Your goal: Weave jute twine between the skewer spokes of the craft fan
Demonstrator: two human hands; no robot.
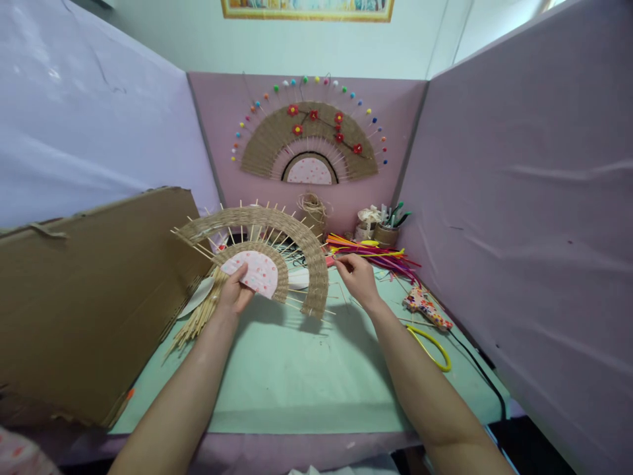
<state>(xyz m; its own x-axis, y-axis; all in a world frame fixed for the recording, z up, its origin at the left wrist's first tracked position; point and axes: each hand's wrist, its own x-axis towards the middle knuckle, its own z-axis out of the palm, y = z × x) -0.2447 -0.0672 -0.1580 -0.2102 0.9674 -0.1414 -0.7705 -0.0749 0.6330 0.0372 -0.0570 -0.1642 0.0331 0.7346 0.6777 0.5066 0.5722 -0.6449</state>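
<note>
A half-round fan (314,257), made of thin wooden sticks with brown twine woven through them, is held up tilted above the table. My left hand (236,290) grips it at its white half-circle base with pink dots (261,272), thumb on the front and fingers behind. Stick ends poke out past the woven outer band. Just right of that band, my right hand (357,277) has its thumb and fingertips pinched together. What they hold, if anything, is too small to make out. A small pink-red piece (330,261) shows beside those fingertips.
A finished fan (267,142) with pom-poms and red flowers hangs on the back panel. Coloured pipe cleaners (390,257), a flowered glue gun (426,307) with a cord and yellow-handled scissors (435,346) lie right. Wooden sticks (195,320) and a cardboard sheet (99,290) are left.
</note>
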